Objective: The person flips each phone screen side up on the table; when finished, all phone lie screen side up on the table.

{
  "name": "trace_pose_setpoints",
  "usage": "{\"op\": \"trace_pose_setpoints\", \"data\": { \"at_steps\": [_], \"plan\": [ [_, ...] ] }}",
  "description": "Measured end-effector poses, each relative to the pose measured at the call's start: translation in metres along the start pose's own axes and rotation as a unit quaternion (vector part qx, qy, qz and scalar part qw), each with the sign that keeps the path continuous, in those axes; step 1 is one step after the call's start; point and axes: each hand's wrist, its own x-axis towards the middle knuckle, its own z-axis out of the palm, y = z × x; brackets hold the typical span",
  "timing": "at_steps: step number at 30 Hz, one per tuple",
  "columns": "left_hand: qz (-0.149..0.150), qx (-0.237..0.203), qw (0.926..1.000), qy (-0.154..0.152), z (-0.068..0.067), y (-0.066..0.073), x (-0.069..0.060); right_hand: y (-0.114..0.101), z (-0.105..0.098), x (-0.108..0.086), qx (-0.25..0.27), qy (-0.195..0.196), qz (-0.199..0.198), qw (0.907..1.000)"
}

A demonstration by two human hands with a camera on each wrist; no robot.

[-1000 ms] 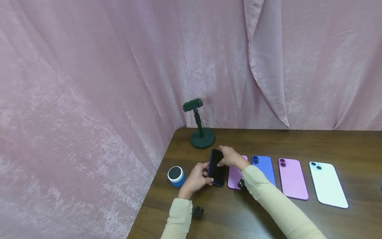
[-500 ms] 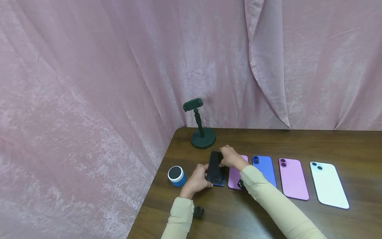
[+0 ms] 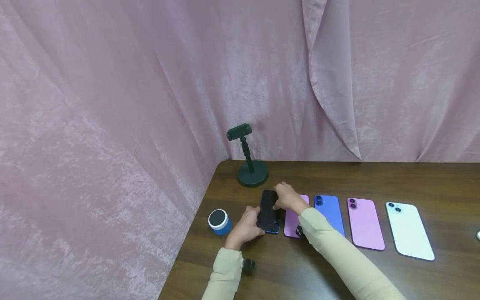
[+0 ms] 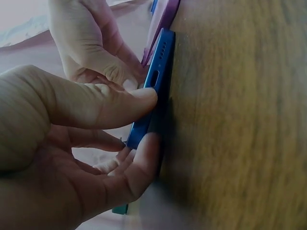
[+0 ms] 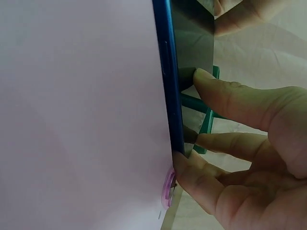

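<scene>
Both hands hold a blue-edged smartphone [image 3: 268, 214] low over the table, its dark screen facing up. My left hand [image 3: 245, 229] grips the lower left corner. In the left wrist view, its thumb lies against the bottom edge of the smartphone [image 4: 164, 56], by the charging port, and a finger curls at the corner. At the upper right of the phone, my right hand [image 3: 288, 197] pinches it. The right wrist view has that thumb on the screen of the smartphone [image 5: 192, 45] and fingers at the top edge. A pink phone [image 3: 291, 223] lies just right, partly covered by the right arm.
Behind the hands stands a dark green phone stand [image 3: 253, 173]. A blue jar with a white-rimmed dark lid [image 3: 219, 222] is at the left. Rightward lie a blue phone [image 3: 331, 212], another pink phone [image 3: 366, 225] and a white phone [image 3: 410, 231], backs up. A pink curtain [image 3: 270, 83] hangs behind the table.
The smartphone has tipped flatter and its top edge has come slightly lower. My left thumb has slid off the screen to the bottom edge. The right hand has kept its hold.
</scene>
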Motion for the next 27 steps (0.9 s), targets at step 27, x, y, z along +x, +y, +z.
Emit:
{"op": "trace_pose_setpoints", "data": {
  "at_steps": [27],
  "plan": [
    [-0.028,0.034,0.9990,0.001,0.0016,0.0034,0.0018,0.0021,0.0051,-0.0007,0.022,0.027,0.022,0.9992]
  ]
}}
